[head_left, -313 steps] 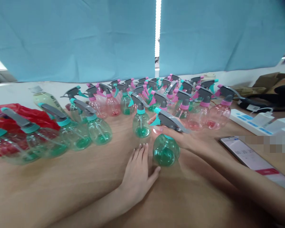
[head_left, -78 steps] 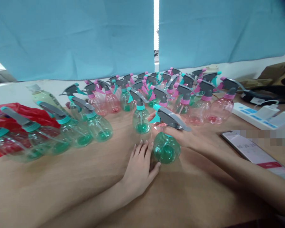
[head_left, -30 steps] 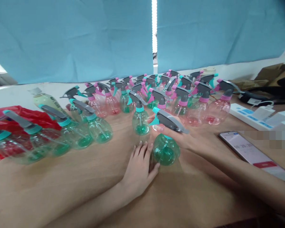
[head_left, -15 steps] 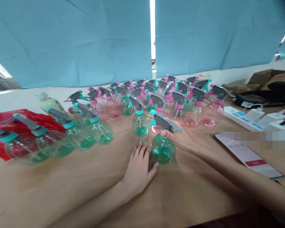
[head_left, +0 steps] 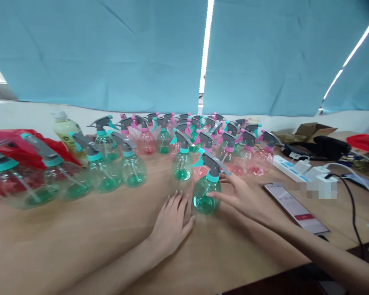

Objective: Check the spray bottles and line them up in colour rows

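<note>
A green spray bottle (head_left: pixel 205 199) with a grey and teal trigger head stands upright on the table in front of me. My right hand (head_left: pixel 241 196) is at its right side, thumb and fingers apart. The thumb tip overlaps the bottle's body; whether it touches I cannot tell. To the left of this bottle, my left hand (head_left: pixel 171 223) lies on the tabletop with its fingers stretched out, holding nothing. Just behind stands another green spray bottle (head_left: pixel 182 166). Several pink spray bottles, such as one with a pink collar (head_left: pixel 261 160), crowd the back.
Several green spray bottles (head_left: pixel 104 174) form a row at left, near a red plastic bag (head_left: pixel 30 143) and a pale-yellow bottle (head_left: pixel 66 129). On the right are a phone (head_left: pixel 295 208), a white power strip (head_left: pixel 290 169) with cables, and a cardboard box (head_left: pixel 315 130).
My right hand has shifted from the bottle's neck, down and back to its right side. The bottle stays upright. My left hand remains flat, slightly farther from the bottle. The view has turned somewhat.
</note>
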A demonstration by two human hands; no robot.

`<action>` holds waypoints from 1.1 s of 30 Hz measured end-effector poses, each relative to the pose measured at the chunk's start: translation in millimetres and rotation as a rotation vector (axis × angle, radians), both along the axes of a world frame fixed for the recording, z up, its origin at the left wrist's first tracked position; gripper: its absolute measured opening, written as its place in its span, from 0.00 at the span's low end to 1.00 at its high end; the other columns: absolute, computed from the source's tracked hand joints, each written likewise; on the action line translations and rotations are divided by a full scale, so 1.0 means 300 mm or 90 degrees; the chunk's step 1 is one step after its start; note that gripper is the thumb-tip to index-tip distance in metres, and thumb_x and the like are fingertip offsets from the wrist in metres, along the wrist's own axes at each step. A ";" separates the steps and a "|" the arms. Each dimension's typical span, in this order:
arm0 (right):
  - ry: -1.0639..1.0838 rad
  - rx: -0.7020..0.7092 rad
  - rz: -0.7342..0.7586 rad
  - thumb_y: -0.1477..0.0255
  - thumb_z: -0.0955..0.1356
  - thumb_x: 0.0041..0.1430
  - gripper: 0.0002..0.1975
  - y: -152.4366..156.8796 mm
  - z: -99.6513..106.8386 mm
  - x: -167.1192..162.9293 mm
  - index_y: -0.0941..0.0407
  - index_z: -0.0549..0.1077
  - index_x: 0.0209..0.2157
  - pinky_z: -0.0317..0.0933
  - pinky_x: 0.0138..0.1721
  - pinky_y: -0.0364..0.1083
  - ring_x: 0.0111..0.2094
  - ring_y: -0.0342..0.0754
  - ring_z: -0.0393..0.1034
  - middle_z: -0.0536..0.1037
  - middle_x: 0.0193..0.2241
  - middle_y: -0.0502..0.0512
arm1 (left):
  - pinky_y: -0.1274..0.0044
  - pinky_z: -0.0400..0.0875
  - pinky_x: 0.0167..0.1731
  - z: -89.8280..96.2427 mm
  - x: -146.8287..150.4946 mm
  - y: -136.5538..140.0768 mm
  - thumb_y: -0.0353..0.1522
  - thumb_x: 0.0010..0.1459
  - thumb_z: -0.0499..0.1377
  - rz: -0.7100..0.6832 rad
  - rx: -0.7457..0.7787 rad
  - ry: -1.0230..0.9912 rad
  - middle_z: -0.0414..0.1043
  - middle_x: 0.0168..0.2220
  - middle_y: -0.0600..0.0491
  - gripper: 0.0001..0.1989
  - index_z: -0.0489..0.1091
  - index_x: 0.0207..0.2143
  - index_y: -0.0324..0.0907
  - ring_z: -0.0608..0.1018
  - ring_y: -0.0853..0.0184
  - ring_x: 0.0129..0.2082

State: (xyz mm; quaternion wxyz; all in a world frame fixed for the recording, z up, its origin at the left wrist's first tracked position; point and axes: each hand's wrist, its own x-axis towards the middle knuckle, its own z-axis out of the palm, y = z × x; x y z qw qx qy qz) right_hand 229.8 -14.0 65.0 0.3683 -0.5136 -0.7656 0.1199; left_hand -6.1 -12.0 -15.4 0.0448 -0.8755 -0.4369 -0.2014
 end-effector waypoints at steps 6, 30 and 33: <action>0.032 0.048 0.039 0.52 0.71 0.49 0.23 0.048 -0.035 -0.151 0.54 0.74 0.41 0.68 0.44 0.58 0.44 0.58 0.73 0.76 0.41 0.60 | 0.60 0.69 0.49 -0.005 -0.177 -0.083 0.37 0.64 0.49 0.119 0.060 -0.009 0.68 0.56 0.39 0.23 0.62 0.58 0.36 0.71 0.50 0.55; -0.138 0.195 -0.019 0.62 0.68 0.60 0.16 0.321 -0.049 -0.495 0.60 0.74 0.42 0.64 0.43 0.54 0.45 0.61 0.71 0.79 0.39 0.64 | 0.61 0.67 0.49 0.021 -0.322 -0.145 0.33 0.62 0.54 0.141 0.006 0.029 0.69 0.55 0.39 0.18 0.65 0.53 0.36 0.70 0.50 0.55; -0.168 0.184 -0.033 0.61 0.65 0.62 0.16 0.333 -0.033 -0.491 0.59 0.75 0.39 0.64 0.39 0.53 0.42 0.61 0.73 0.80 0.36 0.64 | 0.60 0.67 0.49 0.024 -0.320 -0.147 0.33 0.61 0.55 0.124 0.005 0.023 0.68 0.54 0.39 0.19 0.65 0.53 0.35 0.69 0.50 0.55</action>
